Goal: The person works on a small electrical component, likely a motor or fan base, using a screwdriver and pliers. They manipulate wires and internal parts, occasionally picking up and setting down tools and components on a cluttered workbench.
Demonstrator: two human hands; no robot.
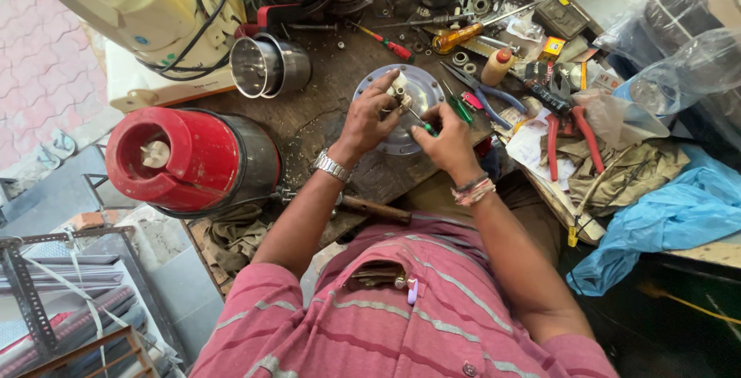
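Observation:
My left hand (372,118), with a metal watch on the wrist, pinches a small white part (399,86) that stands on a round silver metal plate (426,83) on the worn wooden bench. My right hand (448,145), with thread bands on the wrist, grips a green-handled screwdriver (427,126). Its thin shaft points up and left at the white part. Both hands meet over the plate's lower left half.
A red mixer base (185,158) lies left of my arm, with steel jars (266,65) and a cream grinder (147,8) behind it. Blue-handled pliers (488,94), red-handled pliers (570,133), other screwdrivers (455,37), rags and a blue plastic bag (671,216) crowd the right side.

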